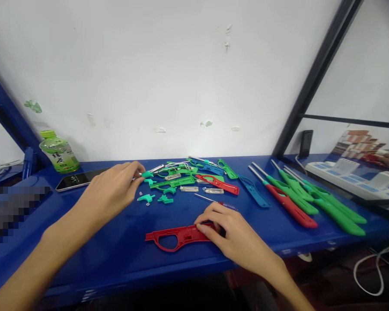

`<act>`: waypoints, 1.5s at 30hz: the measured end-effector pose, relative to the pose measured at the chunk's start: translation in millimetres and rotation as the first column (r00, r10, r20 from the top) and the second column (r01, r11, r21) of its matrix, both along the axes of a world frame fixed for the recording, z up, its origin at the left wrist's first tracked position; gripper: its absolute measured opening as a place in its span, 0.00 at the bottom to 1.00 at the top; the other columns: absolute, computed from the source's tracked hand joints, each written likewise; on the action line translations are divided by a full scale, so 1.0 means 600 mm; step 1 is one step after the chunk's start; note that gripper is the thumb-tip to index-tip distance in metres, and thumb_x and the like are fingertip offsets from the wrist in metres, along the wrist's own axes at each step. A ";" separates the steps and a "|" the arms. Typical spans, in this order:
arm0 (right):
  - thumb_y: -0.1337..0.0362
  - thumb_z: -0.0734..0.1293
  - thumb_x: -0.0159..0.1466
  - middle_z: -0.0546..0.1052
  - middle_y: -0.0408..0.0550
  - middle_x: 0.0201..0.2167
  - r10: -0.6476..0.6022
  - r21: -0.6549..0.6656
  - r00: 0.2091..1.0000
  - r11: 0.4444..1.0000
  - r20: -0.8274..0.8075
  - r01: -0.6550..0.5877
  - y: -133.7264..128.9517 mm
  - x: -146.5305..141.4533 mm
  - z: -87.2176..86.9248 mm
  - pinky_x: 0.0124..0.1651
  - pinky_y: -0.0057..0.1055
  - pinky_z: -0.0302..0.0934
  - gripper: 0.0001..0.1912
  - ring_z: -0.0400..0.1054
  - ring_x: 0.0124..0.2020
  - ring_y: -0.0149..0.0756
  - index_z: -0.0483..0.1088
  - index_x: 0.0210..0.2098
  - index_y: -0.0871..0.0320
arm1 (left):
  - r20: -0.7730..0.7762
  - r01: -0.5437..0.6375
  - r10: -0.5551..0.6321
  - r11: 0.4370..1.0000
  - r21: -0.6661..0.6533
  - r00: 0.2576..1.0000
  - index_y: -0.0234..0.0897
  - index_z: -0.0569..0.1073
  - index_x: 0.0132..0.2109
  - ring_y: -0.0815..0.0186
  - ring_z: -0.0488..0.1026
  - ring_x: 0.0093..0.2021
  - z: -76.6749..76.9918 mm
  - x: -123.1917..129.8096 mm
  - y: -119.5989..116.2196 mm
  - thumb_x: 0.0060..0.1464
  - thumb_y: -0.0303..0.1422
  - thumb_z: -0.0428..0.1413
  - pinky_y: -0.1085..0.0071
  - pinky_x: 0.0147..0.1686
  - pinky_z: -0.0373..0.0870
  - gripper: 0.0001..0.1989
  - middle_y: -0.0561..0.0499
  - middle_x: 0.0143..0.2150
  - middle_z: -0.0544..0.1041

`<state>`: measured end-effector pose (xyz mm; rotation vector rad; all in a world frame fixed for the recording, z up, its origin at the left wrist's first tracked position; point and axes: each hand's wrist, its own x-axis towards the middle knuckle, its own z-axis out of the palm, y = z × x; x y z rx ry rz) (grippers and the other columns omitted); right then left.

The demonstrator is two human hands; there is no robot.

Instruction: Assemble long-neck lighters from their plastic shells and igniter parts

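My left hand [116, 185] is closed at the left edge of the parts pile, its fingertips pinching a small teal part [147, 174] with a metal piece. Loose teal parts [165, 199] lie just below and beside it. My right hand [225, 229] is closed on the right end of a red casing half [178, 236], which lies with its hollow side up near the table's front edge. Behind my right hand is a screwdriver [227, 206] with a thin metal shaft. Green, blue and red casing halves and clear-and-metal inserts [189, 188] are spread across the middle.
Several whole lighters with long metal tips, one red [290, 206] and others green [339, 216], lie at the right. A phone [71, 180] and a green bottle [58, 153] stand or lie at the left. A white power strip [353, 175] is at the far right.
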<state>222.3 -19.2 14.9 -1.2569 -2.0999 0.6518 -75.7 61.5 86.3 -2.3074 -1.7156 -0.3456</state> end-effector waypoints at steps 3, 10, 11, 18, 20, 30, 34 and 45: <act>0.59 0.64 0.77 0.79 0.43 0.47 -0.003 0.009 1.000 1.000 0.007 0.003 0.000 0.000 0.000 0.43 0.34 0.62 0.11 0.74 0.40 0.36 0.80 0.47 0.48 | 0.159 0.133 -0.151 0.984 0.121 0.976 0.43 0.75 0.52 0.53 0.80 0.47 -0.019 -0.023 -0.057 0.70 0.40 0.50 0.60 0.45 0.73 0.13 0.47 0.48 0.83; 0.62 0.64 0.77 0.79 0.40 0.47 0.005 0.030 1.000 1.000 0.017 -0.006 0.002 -0.001 -0.006 0.47 0.33 0.63 0.10 0.75 0.42 0.33 0.79 0.46 0.47 | 0.379 0.275 -0.367 0.921 0.276 0.850 0.54 0.80 0.48 0.66 0.83 0.40 -0.098 -0.062 -0.164 0.70 0.46 0.56 0.76 0.45 0.77 0.09 0.60 0.45 0.84; 0.62 0.64 0.78 0.79 0.40 0.47 0.006 0.030 1.000 1.000 0.018 -0.006 0.003 -0.001 -0.007 0.47 0.33 0.63 0.10 0.75 0.42 0.33 0.79 0.46 0.47 | 0.387 0.270 -0.355 0.928 0.258 0.851 0.54 0.80 0.48 0.66 0.83 0.40 -0.105 -0.065 -0.167 0.70 0.46 0.55 0.77 0.45 0.77 0.10 0.60 0.45 0.84; 0.64 0.64 0.77 0.79 0.42 0.47 0.016 0.063 1.000 0.998 0.026 -0.017 0.008 0.003 -0.013 0.52 0.34 0.64 0.10 0.76 0.46 0.36 0.79 0.47 0.47 | 0.405 0.255 -0.334 0.937 0.237 0.851 0.52 0.82 0.44 0.64 0.85 0.38 -0.117 -0.081 -0.154 0.69 0.49 0.56 0.76 0.42 0.80 0.14 0.59 0.42 0.85; 0.63 0.64 0.77 0.79 0.42 0.47 0.014 0.053 0.999 0.998 0.029 -0.015 0.007 0.003 -0.012 0.50 0.33 0.64 0.10 0.76 0.45 0.35 0.79 0.47 0.47 | 0.400 0.250 -0.327 0.940 0.233 0.856 0.52 0.82 0.44 0.64 0.85 0.39 -0.121 -0.085 -0.151 0.69 0.50 0.55 0.76 0.43 0.80 0.14 0.58 0.42 0.85; 0.63 0.64 0.77 0.79 0.42 0.47 0.003 0.032 0.999 0.999 0.037 -0.004 0.008 0.005 -0.011 0.45 0.32 0.65 0.11 0.75 0.43 0.35 0.79 0.47 0.46 | 0.381 0.276 -0.320 0.946 0.168 0.868 0.51 0.81 0.49 0.64 0.82 0.46 -0.137 -0.097 -0.152 0.70 0.47 0.55 0.74 0.48 0.78 0.12 0.55 0.48 0.83; 0.62 0.64 0.77 0.79 0.42 0.48 0.000 0.024 0.999 1.000 0.041 -0.001 0.006 0.005 -0.010 0.47 0.32 0.65 0.11 0.75 0.45 0.35 0.79 0.46 0.46 | 0.355 0.288 -0.331 0.943 0.168 0.874 0.51 0.79 0.54 0.63 0.79 0.53 -0.139 -0.082 -0.156 0.71 0.45 0.55 0.70 0.56 0.74 0.12 0.52 0.56 0.79; 0.62 0.64 0.77 0.79 0.43 0.48 -0.006 0.025 0.998 1.000 0.064 0.004 0.005 0.004 -0.011 0.45 0.32 0.65 0.11 0.75 0.44 0.35 0.79 0.47 0.47 | 0.380 0.391 -0.427 0.904 0.171 0.820 0.50 0.81 0.51 0.64 0.79 0.45 -0.148 -0.039 -0.145 0.73 0.36 0.54 0.69 0.44 0.76 0.10 0.54 0.48 0.82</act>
